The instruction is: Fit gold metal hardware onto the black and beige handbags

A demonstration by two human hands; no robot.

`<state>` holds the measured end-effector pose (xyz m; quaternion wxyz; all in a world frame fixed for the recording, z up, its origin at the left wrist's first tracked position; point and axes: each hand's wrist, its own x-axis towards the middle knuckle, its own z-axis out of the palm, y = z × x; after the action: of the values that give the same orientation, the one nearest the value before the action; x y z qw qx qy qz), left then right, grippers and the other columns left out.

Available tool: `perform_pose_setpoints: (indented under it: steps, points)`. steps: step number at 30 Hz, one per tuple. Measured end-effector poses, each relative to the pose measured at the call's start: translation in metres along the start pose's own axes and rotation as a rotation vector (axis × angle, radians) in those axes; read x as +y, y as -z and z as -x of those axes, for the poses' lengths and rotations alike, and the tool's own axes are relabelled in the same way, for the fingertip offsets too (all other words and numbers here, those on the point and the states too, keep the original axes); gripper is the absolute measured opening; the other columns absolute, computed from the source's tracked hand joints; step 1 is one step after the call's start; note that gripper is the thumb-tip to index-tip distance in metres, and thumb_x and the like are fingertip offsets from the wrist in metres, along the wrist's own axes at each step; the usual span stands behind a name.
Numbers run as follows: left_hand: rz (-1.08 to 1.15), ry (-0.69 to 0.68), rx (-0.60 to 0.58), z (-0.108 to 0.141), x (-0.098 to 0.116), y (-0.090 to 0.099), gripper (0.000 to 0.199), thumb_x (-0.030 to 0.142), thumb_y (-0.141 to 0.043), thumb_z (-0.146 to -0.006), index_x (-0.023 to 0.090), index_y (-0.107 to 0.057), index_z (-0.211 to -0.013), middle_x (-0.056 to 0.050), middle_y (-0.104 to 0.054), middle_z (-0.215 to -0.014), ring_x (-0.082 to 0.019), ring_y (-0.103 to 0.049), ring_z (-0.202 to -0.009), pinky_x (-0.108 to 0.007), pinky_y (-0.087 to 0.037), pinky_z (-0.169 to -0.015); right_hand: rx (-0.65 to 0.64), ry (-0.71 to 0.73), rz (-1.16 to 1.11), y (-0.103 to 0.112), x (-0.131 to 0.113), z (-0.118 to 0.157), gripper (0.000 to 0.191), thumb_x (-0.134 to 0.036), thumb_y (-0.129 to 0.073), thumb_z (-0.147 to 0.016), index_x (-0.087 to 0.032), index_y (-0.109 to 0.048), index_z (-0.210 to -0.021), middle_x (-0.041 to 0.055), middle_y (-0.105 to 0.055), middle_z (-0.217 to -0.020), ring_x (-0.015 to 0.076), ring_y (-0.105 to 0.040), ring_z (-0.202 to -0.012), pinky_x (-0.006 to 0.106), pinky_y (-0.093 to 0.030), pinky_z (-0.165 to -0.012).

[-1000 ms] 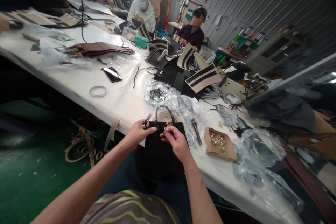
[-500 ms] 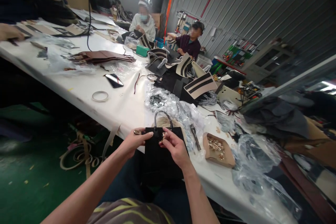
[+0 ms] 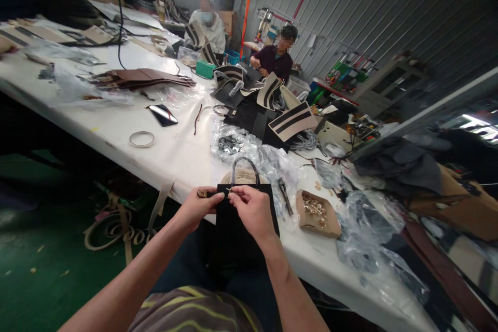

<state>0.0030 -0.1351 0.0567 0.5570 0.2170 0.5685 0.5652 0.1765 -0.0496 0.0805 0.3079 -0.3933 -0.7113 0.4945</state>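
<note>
A black bag panel [image 3: 241, 228] with a dark looped handle [image 3: 246, 161] rests over the table's front edge, close to my body. My left hand [image 3: 199, 208] grips the panel's upper left edge, thumb on the front and a ring on one finger. At the base of the handle my right hand [image 3: 252, 210] pinches a small gold metal piece [image 3: 229, 191] against the panel, beside my left thumb. To the right are pliers or a similar metal tool [image 3: 285, 196] and a cardboard tray [image 3: 330, 225] of small gold fittings.
Crumpled clear plastic [image 3: 237, 142] lies behind the bag. Farther back are striped pieces [image 3: 293, 122], a phone [image 3: 162, 115], a roll of tape [image 3: 141, 139] and stacked brown straps [image 3: 143, 78]. Two people sit across the white table [image 3: 182, 150]. More plastic [image 3: 369, 223] covers the right side.
My right hand has moved slightly left and up along the panel, bringing the gold piece to the left handle base beside my left thumb. The view has shifted slightly.
</note>
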Motion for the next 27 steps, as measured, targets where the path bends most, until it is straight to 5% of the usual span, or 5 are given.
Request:
perform_pose_setpoints:
  steps: [12, 17, 27]
  points:
    - [-0.032, -0.109, 0.045, 0.008, 0.012, -0.009, 0.046, 0.054, -0.092, -0.071, 0.014, -0.084, -0.091, -0.010, -0.080, -0.086, -0.022, -0.068, -0.076, -0.030, -0.055, -0.066, -0.073, 0.028, 0.148, 0.005, -0.007, -0.016, 0.015, -0.035, -0.082, -0.094, -0.027, -0.092, -0.101, 0.0066, -0.088, -0.093, 0.0306, -0.083, -0.081, 0.043, -0.066, -0.077]
    - [-0.028, -0.144, 0.096, 0.009, 0.000, -0.015, 0.040, 0.054, -0.090, -0.076, 0.016, -0.080, -0.083, -0.007, -0.074, -0.077, -0.021, -0.063, -0.071, -0.030, -0.052, -0.062, -0.106, -0.003, 0.438, 0.002, -0.018, -0.020, 0.013, -0.027, -0.080, -0.091, -0.026, -0.091, -0.087, 0.0084, -0.086, -0.086, 0.0295, -0.080, -0.078, 0.041, -0.061, -0.077]
    - [-0.252, -0.275, 0.134, 0.011, -0.012, -0.015, 0.037, 0.047, -0.077, -0.091, 0.013, -0.086, -0.100, -0.010, -0.082, -0.087, -0.026, -0.070, -0.083, -0.030, -0.049, -0.067, -0.293, 0.066, 0.738, 0.000, -0.043, -0.028, 0.020, -0.017, -0.072, -0.094, -0.019, -0.091, -0.091, 0.0109, -0.088, -0.095, 0.0224, -0.081, -0.089, 0.031, -0.052, -0.079]
